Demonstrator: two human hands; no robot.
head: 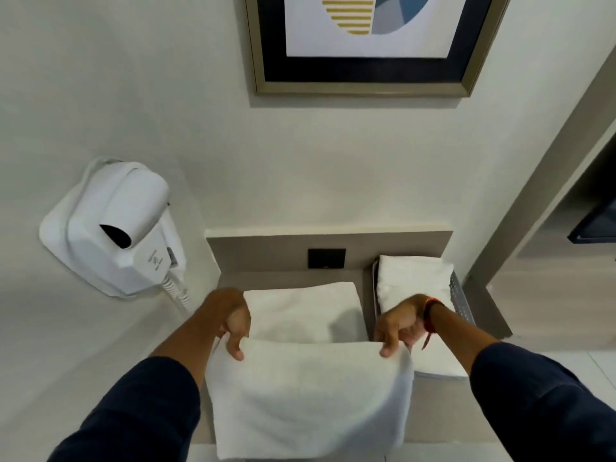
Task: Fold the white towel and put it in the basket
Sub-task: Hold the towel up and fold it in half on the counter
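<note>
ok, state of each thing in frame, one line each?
white towel: held up by its top edge, hanging, part folded.
left hand: pinching the towel's left corner.
right hand: pinching the right corner.
basket: already holds folded white towels.
second towel: lying flat on the counter.
hair dryer: docked in its wall mount.

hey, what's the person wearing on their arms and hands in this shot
Both arms wear dark navy long sleeves pushed up to mid-forearm. The hands are bare, without gloves. The left hand shows nothing worn; the right hand has a dark wristband with a red-orange thread dangling at the wrist.
</note>
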